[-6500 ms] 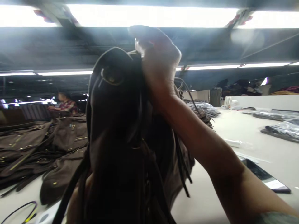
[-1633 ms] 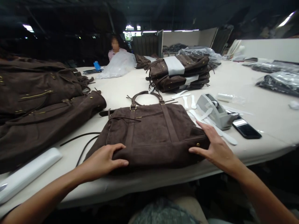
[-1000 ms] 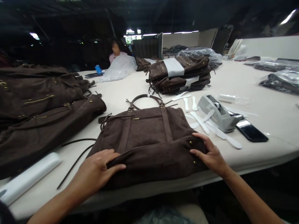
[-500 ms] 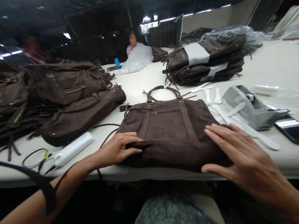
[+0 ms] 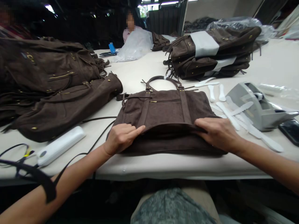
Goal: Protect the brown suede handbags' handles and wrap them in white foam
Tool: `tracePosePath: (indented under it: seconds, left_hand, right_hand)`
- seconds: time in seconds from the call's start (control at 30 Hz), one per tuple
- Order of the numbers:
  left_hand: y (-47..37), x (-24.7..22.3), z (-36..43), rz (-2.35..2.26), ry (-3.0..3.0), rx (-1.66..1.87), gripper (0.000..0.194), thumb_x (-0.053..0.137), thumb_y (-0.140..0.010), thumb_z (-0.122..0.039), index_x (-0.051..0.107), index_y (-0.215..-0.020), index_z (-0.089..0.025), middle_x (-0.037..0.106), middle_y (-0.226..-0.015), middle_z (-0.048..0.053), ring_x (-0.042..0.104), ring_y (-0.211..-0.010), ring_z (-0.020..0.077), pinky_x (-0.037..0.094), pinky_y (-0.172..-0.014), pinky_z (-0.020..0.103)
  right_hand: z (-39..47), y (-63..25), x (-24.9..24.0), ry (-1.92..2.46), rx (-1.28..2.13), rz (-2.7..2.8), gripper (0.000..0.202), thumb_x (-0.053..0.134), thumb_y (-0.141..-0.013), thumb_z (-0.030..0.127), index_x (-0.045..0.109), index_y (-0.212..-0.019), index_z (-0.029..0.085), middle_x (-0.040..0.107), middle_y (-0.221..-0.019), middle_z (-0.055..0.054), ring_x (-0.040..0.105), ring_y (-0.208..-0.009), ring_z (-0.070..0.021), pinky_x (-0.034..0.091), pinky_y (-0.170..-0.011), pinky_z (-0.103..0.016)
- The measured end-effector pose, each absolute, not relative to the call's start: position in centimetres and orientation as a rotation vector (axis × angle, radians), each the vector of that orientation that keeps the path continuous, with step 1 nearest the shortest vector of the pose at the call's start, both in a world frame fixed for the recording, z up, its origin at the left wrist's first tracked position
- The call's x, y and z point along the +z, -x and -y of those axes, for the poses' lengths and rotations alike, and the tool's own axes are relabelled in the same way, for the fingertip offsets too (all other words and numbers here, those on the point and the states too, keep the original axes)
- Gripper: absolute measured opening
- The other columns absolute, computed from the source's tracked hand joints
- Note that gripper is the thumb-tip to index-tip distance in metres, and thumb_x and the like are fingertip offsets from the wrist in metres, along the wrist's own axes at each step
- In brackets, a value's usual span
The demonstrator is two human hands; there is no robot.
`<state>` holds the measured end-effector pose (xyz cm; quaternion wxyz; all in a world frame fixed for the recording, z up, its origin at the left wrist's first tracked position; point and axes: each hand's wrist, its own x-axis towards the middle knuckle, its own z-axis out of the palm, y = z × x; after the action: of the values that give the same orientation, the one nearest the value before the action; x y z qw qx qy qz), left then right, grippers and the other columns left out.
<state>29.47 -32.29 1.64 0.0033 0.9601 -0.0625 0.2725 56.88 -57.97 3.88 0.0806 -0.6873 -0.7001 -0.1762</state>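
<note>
A dark brown handbag (image 5: 167, 110) lies on the table in front of me, its two looped handles pointing away. It has a short zip on the panel between the handle straps. My left hand (image 5: 122, 137) pinches the fabric along the bag's lower seam on the left, fingers curled. On the right, my right hand (image 5: 215, 132) grips the same seam between thumb and fingers. Between both hands the fabric is lifted into a ridge, with a dark fold beneath it. The fingertips on the bag's underside are partly hidden.
Brown bags (image 5: 58, 90) are heaped at the left, beside a white handheld device (image 5: 62, 146) with a cable. More bags with white wraps (image 5: 205, 43) are stacked behind. At right are a grey tape dispenser (image 5: 254, 105), white plastic strips (image 5: 247, 123) and a phone (image 5: 291, 129). A person sits across the table.
My right hand has gone from lying flat on the bag's right side to gripping its seam. The seam fabric is now raised between both hands. The view has shifted slightly.
</note>
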Motion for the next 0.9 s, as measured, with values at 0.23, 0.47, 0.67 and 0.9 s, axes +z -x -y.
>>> tracePosePath:
  seconds: [0.23,0.47,0.67,0.9]
  left_hand:
    - [-27.0,0.9,32.0,0.504,-3.343,0.908,0.040,0.044,-0.093,-0.006,0.047,-0.133,-0.008,0.043,-0.055,-0.006,0.043,-0.052,0.0136,0.034,-0.052,0.031]
    - [-25.3,3.5,32.7,0.419,-3.517,0.624,0.039,0.043,-0.092,-0.002,0.047,-0.131,-0.002,0.055,-0.069,0.000,0.050,-0.060,0.0148,0.043,-0.057,0.032]
    - [-25.1,6.0,31.2,0.633,-3.480,0.488,0.025,0.039,-0.094,-0.007,0.056,-0.112,-0.008,0.066,-0.098,0.008,0.060,-0.103,0.0210,0.049,-0.099,0.041]
    - [-24.1,1.9,30.7,0.442,-3.613,0.889,0.041,0.044,-0.091,-0.006,0.045,-0.132,-0.003,0.053,-0.064,-0.001,0.056,-0.060,0.0162,0.052,-0.061,0.031]
  right_hand:
    - [62.0,-56.1,0.0,1.781,-0.757,2.177,0.021,0.043,-0.090,0.003,0.060,-0.100,0.012,0.062,-0.077,-0.006,0.055,-0.073,-0.0178,0.043,-0.071,-0.030]
    - [64.4,-57.0,1.6,1.916,-0.804,2.247,0.026,0.039,-0.094,0.005,0.062,-0.096,0.017,0.057,-0.135,-0.011,0.050,-0.128,-0.0267,0.040,-0.102,-0.043]
    - [63.9,-59.6,3.9,1.697,-0.807,2.302,0.038,0.030,-0.095,0.008,0.065,-0.093,0.023,0.067,-0.120,-0.006,0.060,-0.114,-0.0221,0.047,-0.083,-0.034]
    - [65.5,-61.5,0.6,1.685,-1.163,2.270,0.029,0.045,-0.091,0.002,0.065,-0.088,0.023,0.068,-0.073,0.001,0.058,-0.062,-0.0127,0.037,-0.057,-0.026]
